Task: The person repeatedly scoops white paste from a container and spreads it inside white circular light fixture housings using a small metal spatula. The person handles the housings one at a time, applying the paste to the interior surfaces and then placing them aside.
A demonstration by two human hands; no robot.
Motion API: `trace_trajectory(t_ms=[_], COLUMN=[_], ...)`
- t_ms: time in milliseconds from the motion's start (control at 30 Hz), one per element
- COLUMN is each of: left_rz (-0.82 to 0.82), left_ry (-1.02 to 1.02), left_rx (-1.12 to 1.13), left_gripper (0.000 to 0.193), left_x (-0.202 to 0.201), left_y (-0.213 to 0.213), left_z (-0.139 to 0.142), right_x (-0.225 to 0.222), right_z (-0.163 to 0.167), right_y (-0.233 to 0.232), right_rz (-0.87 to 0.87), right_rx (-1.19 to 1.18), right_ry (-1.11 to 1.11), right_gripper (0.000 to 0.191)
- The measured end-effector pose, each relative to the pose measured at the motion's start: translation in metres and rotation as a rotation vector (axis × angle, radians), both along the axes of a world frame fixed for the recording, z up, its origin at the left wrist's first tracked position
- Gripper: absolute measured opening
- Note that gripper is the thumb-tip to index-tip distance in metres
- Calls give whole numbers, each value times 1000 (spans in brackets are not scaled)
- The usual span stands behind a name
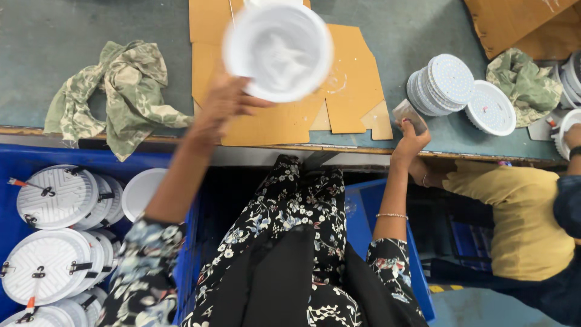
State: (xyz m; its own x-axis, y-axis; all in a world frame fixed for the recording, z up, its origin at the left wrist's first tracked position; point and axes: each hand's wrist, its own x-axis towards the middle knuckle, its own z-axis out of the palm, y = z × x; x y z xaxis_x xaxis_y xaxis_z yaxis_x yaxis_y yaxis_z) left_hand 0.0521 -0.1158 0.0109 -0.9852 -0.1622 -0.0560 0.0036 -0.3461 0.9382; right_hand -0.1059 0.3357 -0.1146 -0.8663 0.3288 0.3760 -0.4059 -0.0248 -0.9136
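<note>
two hands up at the bench edge

two hands work over a grey-green table. the left hand point(221, 106) has its fingers curled on the rim of a round white lamp housing point(278, 51), lifted clear of the surface and blurred, its hollow side facing up toward the camera. the housing hangs above a flattened sheet of brown cardboard point(357, 91) lying on the table point(48, 36). the right hand point(410, 140) is at the table's near edge, fingers closed around a small pale block point(407, 113) whose kind i cannot tell.

just right of that block, a leaning stack of white led discs point(440, 85) rests on the table, with one more disc point(491, 108) flat beside it. a camouflage cloth point(121, 91) lies crumpled at the left, another point(525, 82) at the far right. below the table on the left, a blue crate point(18, 163) holds rows of white ribbed lamp backs point(57, 197) with spring clips. a co-worker in a yellow top point(520, 212) sits at the right.
</note>
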Motion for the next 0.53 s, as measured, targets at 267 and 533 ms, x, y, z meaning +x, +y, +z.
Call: trace_trajectory(t_ms=[267,533], left_rz=[-180,-265], left_ry=[239,110], left_rx=[395,100], left_gripper=[68,70], left_x=[-112,-93], left_y=[106,61], left_z=[-72,-93], right_x=[14,1], right_z=[7,33], right_y=[-9,-78], right_rz=[44,254], right_rx=[-11,-318], right_ry=[-7,-99], right_gripper=[24,35])
